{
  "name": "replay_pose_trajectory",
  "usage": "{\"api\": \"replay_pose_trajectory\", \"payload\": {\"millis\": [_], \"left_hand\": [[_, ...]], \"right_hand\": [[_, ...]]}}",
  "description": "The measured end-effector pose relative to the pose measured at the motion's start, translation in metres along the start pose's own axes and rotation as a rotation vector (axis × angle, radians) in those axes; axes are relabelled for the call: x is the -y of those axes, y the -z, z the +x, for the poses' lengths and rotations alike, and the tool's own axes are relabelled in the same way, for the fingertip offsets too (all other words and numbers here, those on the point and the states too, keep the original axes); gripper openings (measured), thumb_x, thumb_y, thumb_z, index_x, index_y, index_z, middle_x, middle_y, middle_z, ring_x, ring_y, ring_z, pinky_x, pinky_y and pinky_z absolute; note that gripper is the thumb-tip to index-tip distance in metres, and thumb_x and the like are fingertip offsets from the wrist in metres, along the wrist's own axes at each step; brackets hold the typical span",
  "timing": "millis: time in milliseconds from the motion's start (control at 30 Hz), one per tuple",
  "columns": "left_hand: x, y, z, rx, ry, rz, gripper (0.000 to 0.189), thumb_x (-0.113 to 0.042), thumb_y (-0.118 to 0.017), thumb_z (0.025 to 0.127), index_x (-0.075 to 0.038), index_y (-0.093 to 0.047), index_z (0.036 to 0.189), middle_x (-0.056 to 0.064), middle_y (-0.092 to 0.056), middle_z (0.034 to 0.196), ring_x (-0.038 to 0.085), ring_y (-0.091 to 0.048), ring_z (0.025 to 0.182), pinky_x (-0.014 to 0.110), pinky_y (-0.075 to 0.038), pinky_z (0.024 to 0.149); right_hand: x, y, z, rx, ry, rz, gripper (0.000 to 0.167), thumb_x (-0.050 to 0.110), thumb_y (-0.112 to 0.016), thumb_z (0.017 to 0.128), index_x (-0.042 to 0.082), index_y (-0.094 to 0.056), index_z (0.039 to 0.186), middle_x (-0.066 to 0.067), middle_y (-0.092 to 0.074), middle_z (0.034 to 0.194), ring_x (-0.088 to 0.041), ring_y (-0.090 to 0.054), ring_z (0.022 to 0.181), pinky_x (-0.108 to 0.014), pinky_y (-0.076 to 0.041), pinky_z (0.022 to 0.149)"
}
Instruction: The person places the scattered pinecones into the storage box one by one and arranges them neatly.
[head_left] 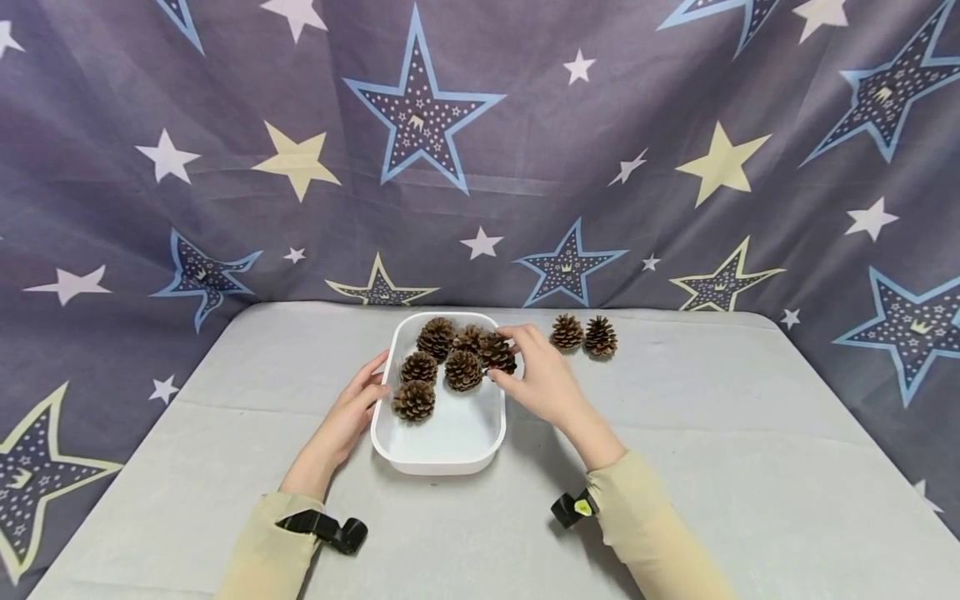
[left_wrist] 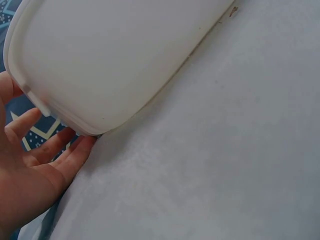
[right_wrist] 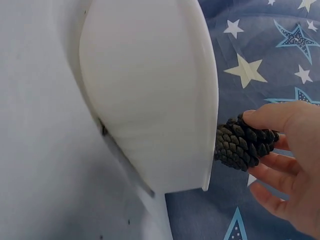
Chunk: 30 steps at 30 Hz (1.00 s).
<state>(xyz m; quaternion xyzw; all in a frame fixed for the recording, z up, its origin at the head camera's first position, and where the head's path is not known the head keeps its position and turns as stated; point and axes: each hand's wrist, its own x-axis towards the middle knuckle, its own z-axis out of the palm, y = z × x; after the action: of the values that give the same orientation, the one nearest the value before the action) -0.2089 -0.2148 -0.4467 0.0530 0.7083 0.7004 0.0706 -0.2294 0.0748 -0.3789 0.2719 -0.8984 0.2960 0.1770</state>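
Note:
A white plastic tub [head_left: 457, 442] holds several brown pine cones [head_left: 414, 401], grouped toward its far and left sides. My left hand [head_left: 352, 414] grips the tub's left side, thumb at the rim and fingers against the outer wall. In the left wrist view, the fingers of the left hand [left_wrist: 37, 170] touch the tub [left_wrist: 85, 60] near its corner. Between thumb and fingers, my right hand [head_left: 545, 379] pinches a pine cone [head_left: 497, 353] at the right rim. The right wrist view shows this pine cone [right_wrist: 242, 142] beside the tub's edge, held by the right hand [right_wrist: 295, 165].
Two more pine cones, one [head_left: 566, 332] next to another [head_left: 601, 337], lie on the grey-covered table [head_left: 712, 467] beyond my right hand. A star-patterned cloth [head_left: 480, 150] hangs behind the table's far edge.

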Motion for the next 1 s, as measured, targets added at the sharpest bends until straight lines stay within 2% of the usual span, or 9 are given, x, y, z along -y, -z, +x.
{"api": "replay_pose_trajectory", "payload": {"millis": [167, 567, 700, 1000], "left_hand": [[-0.001, 0.000, 0.000, -0.002, -0.002, -0.002, 0.058, -0.017, -0.044, 0.093, -0.024, -0.021, 0.145, 0.018, -0.034, 0.138, 0.011, -0.048, 0.108, 0.025, -0.042, 0.090], [-0.003, -0.002, 0.001, 0.003, -0.003, -0.008, 0.057, -0.016, -0.043, 0.093, -0.023, -0.021, 0.146, 0.018, -0.034, 0.138, 0.015, -0.045, 0.112, 0.027, -0.041, 0.093], [-0.003, -0.002, 0.001, 0.003, -0.003, -0.008, 0.058, -0.015, -0.043, 0.093, -0.023, -0.021, 0.146, 0.018, -0.034, 0.137, 0.015, -0.045, 0.111, 0.025, -0.041, 0.092], [0.000, -0.001, 0.000, -0.016, 0.012, 0.005, 0.057, -0.017, -0.043, 0.092, -0.027, -0.022, 0.145, 0.015, -0.035, 0.137, 0.015, -0.045, 0.113, 0.023, -0.042, 0.090]], "right_hand": [[0.008, -0.004, 0.003, 0.017, 0.031, 0.007, 0.059, 0.029, -0.069, 0.077, 0.007, -0.048, 0.127, -0.008, -0.055, 0.117, -0.020, -0.057, 0.094, -0.034, -0.048, 0.079], [0.016, -0.023, 0.002, 0.129, -0.004, -0.020, 0.061, 0.033, -0.070, 0.076, 0.009, -0.048, 0.128, -0.005, -0.057, 0.118, -0.022, -0.058, 0.090, -0.038, -0.044, 0.082], [0.018, -0.026, 0.001, 0.144, 0.004, -0.037, 0.060, 0.033, -0.071, 0.075, 0.010, -0.049, 0.127, -0.004, -0.058, 0.113, -0.021, -0.057, 0.088, -0.038, -0.043, 0.083], [0.020, -0.031, 0.000, 0.180, 0.037, -0.092, 0.058, 0.033, -0.071, 0.074, 0.011, -0.052, 0.124, -0.002, -0.059, 0.117, -0.015, -0.058, 0.090, -0.039, -0.039, 0.089]]}}
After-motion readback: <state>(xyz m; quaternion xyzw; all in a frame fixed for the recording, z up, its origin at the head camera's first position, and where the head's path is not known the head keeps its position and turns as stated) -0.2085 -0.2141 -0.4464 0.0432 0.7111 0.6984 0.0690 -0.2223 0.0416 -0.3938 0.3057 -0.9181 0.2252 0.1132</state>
